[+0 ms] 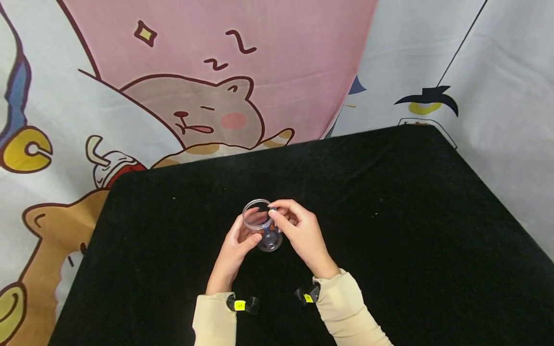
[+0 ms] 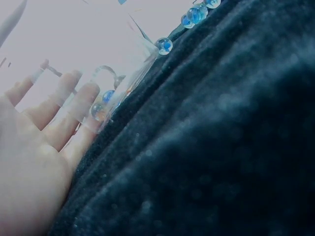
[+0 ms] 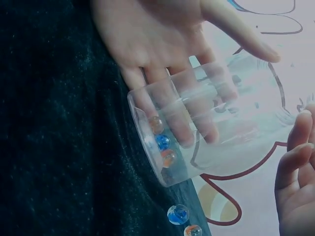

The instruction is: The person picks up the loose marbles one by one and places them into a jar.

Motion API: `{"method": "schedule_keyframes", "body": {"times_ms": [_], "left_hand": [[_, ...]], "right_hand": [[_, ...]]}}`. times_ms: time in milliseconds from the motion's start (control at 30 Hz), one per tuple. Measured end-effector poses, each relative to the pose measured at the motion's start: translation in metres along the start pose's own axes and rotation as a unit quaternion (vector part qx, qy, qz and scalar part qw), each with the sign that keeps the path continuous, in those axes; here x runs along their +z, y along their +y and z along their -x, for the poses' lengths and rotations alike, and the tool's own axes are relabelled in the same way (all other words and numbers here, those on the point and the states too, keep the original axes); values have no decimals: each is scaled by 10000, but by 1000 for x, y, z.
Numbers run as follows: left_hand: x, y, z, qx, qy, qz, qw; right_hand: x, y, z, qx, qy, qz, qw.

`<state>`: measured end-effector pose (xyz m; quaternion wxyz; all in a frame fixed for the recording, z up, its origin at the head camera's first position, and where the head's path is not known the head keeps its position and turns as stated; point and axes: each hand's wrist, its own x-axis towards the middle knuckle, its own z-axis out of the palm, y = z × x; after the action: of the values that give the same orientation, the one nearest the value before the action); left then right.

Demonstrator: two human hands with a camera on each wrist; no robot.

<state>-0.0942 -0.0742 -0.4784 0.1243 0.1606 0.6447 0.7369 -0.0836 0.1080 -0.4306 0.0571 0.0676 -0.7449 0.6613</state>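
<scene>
Beige sleeves (image 1: 342, 307) frame both hands over the black tabletop (image 1: 389, 216). Between them sits a clear plastic cup (image 1: 261, 230), tilted, with glass marbles (image 3: 161, 142) gathered at its bottom. Left hand (image 1: 235, 245) cradles the cup's side with thumb and fingers curled round it. Right hand (image 1: 298, 230) pinches the cup's rim just beside the left thumb. Two loose marbles (image 3: 178, 215) lie on the tabletop below the cup.

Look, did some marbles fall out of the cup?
Maybe. The clear cup, held by the left hand, has several marbles at its bottom. Two more loose marbles sit outside it by the edge of the black cloth. I cannot tell whether they spilled. The right hand is at the cup's rim.
</scene>
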Motion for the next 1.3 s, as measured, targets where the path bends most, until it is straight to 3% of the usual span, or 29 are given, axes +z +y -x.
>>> {"method": "schedule_keyframes", "body": {"times_ms": [233, 667, 1300], "left_hand": [[0, 1, 0, 11, -3, -10, 10000], [0, 1, 0, -139, 69, -91, 9998], [0, -2, -2, 9, 48, -45, 10000]], "right_hand": [[-2, -27, 3, 3, -84, 286, 9996], [-3, -30, 3, 179, -191, 265, 9993], [-3, -26, 2, 257, -289, 37, 9992]]}}
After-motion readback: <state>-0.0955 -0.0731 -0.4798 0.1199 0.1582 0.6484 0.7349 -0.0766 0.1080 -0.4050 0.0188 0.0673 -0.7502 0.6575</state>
